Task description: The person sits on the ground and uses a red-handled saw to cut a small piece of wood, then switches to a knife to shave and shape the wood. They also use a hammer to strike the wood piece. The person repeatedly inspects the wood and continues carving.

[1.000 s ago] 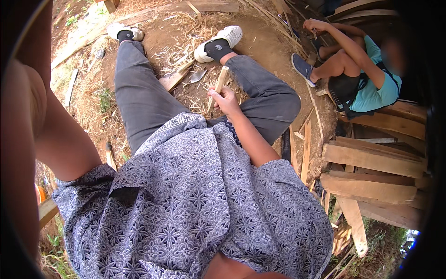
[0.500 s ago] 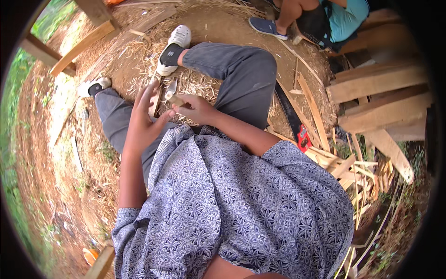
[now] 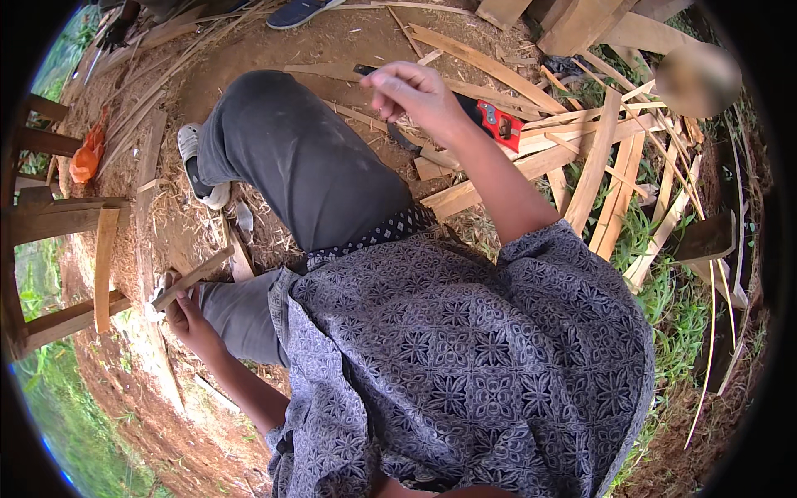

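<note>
My left hand [image 3: 193, 325] is closed around a short, flat wooden stick [image 3: 196, 278], held slantwise beside my left leg. My right hand [image 3: 422, 98] is raised on the far side of my bent right knee, fingers loosely curled and apart, with nothing visible in them. Under and beside it lies a handsaw with a red handle [image 3: 501, 126]; part of its dark blade is hidden behind the hand. Close by rests a dark curved blade [image 3: 403, 138]. A small grey metal piece [image 3: 244, 217] is on the ground near my foot.
Long wooden strips and offcuts [image 3: 594, 166] are heaped to the right. Wooden frame pieces [image 3: 62, 220] stand at the left, near an orange bag-like thing [image 3: 86, 156]. Another person's blue shoe [image 3: 300, 12] shows at the far edge. Shavings cover the ground.
My view has turned to the right. My right hand has left the small pale piece it held and moved right, over the saw. My left hand, open before, now grips the wooden stick.
</note>
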